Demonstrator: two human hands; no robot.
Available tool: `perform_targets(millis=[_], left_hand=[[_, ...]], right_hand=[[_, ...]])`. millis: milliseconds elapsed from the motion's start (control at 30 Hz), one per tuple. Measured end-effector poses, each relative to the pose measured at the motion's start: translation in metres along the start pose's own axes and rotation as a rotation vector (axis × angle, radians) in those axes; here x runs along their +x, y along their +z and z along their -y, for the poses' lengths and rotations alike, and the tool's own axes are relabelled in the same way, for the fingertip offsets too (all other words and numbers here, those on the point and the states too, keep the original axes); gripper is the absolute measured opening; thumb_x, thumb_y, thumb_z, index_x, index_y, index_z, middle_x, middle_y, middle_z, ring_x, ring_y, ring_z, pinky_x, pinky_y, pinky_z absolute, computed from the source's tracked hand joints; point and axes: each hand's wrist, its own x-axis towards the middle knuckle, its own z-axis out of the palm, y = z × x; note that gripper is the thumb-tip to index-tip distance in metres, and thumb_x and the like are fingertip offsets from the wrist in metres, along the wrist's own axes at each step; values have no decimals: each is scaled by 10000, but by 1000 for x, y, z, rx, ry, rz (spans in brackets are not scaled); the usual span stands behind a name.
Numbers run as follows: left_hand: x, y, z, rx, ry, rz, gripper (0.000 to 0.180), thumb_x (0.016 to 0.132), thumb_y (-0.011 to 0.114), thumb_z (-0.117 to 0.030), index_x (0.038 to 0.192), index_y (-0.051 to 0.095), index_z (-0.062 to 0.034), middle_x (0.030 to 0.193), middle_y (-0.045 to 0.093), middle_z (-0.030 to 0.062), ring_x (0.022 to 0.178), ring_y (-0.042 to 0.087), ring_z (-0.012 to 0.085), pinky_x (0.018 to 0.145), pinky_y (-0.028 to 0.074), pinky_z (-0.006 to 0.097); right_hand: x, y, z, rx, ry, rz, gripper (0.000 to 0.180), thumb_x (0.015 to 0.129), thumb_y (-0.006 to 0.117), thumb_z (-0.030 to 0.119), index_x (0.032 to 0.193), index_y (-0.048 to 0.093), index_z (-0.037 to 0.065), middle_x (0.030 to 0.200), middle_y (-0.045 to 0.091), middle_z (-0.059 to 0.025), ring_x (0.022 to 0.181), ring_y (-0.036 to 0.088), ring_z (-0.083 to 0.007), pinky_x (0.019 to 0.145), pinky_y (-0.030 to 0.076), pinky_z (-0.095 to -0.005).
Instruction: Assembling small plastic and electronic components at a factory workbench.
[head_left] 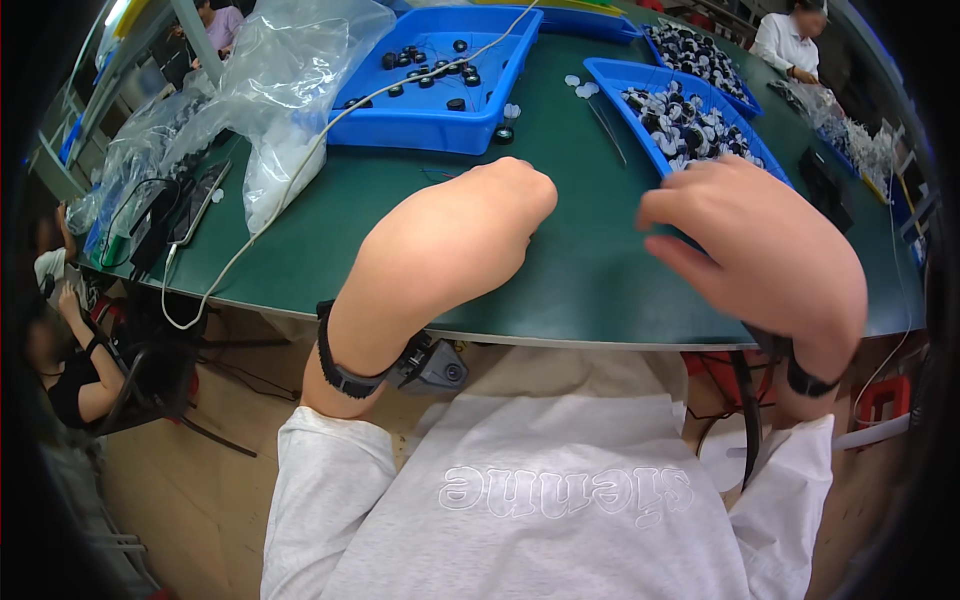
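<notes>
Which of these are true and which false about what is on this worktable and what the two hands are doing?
1. The table top is green. True.
2. The left hand reaches into a tray. False: it rests curled on the bare table top, apart from the trays.
3. The right hand is at the near end of a blue tray filled with small black and white parts. True.
4. The trays are red. False: they are blue.
5. A white cable runs across the table. True.
6. The clear plastic bags lie at the table's right. False: they lie at its left.
</notes>
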Motion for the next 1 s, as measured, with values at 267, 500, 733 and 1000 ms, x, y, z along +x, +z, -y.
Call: perform_targets(millis=[267, 500, 733, 1000], left_hand=[[1, -4, -7, 54, 62, 28, 89, 746, 592, 2, 823, 552, 22, 917, 551, 142, 854, 552, 325, 729, 457, 377], [2, -11, -12, 73, 33, 106, 99, 737, 611, 2, 824, 573, 29, 915, 562, 135, 866, 562, 324, 744, 463, 374], [6, -16, -16, 23, 16, 172, 117, 728, 626, 6, 828, 565, 8, 889, 557, 140, 840, 562, 323, 720, 456, 374], [8, -14, -16, -4, 11, 181, 119, 735, 628, 7, 833, 559, 3, 878, 562, 137, 827, 562, 326, 711, 452, 371]], right_hand=[[136, 37, -52, -64, 102, 441, 421, 831, 564, 270, 1180, 527, 36, 1158, 542, -176, 1075, 531, -331, 887, 440, -409], [172, 50, -61, 34, 33, 245, 495, 849, 553, 328, 1277, 435, 109, 1244, 478, -171, 1175, 458, -334, 955, 388, -444], [176, 58, -66, 12, -46, 324, 592, 878, 496, 401, 1402, 303, 204, 1433, 305, -145, 1297, 325, -334, 1064, 281, -444], [172, 57, -70, 55, -86, 363, 617, 881, 476, 446, 1415, 280, 205, 1466, 256, -111, 1331, 270, -319, 1092, 228, -426]])
